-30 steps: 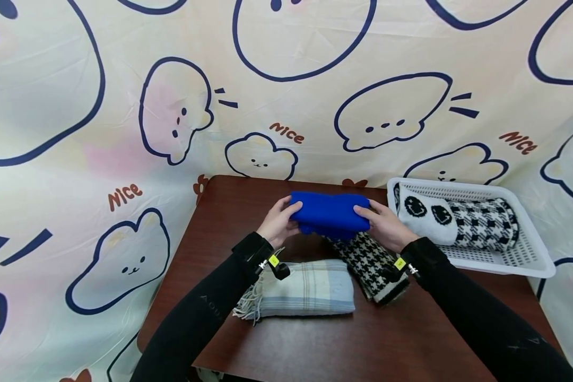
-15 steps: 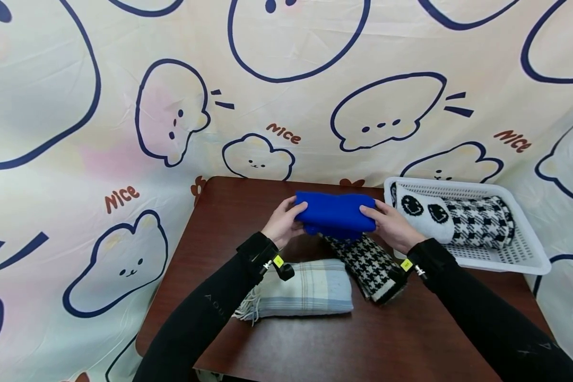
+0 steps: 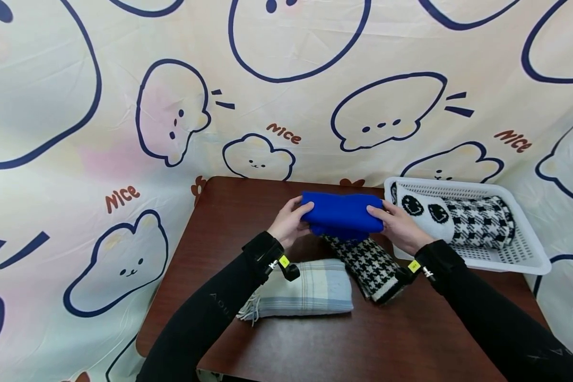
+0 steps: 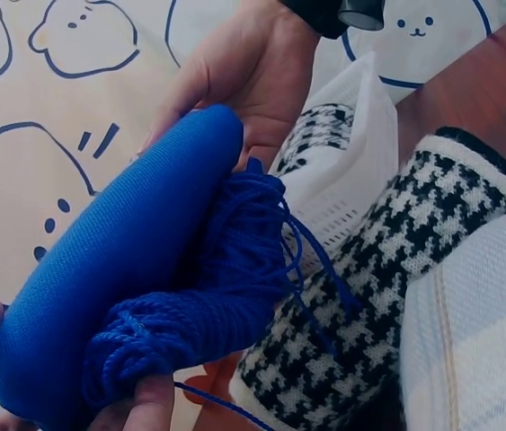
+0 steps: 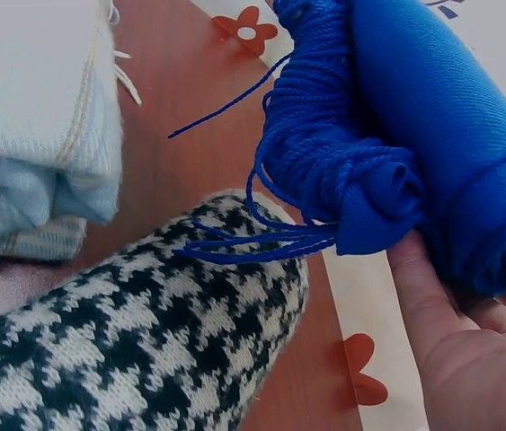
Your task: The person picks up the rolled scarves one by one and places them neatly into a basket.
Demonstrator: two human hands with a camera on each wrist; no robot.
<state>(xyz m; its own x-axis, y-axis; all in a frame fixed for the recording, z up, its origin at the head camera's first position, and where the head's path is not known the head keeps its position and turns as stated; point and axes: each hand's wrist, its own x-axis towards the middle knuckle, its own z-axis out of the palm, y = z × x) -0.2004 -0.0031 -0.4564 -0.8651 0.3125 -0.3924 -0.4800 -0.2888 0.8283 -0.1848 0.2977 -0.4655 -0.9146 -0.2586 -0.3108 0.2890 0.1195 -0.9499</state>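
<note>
A rolled blue scarf (image 3: pixel 344 212) with a bunch of cord-like fringe (image 4: pixel 190 332) on its underside is held up above the table. My left hand (image 3: pixel 287 223) grips its left end, thumb on top and fingers beneath. At the other end my right hand (image 3: pixel 401 227) holds it the same way; the right wrist view shows fingers (image 5: pixel 428 305) under the roll. Below the blue scarf lies a black-and-white houndstooth scarf (image 3: pixel 374 268), folded and slanting. A folded pale blue and cream plaid scarf (image 3: pixel 310 289) with fringe rests nearer the front, below my left wrist.
At the right back of the brown table (image 3: pixel 248 201) stands a white plastic basket (image 3: pixel 530 254). Inside it lie a white roll (image 3: pixel 427 215) with black smiley faces and a black-and-white checked roll (image 3: pixel 482 220). A cartoon-print cloth (image 3: pixel 286 101) hangs behind the table.
Both hands have carried the blue scarf slightly to the right, toward the basket. The grip looks the same, and the scarves on the table stay where they were.
</note>
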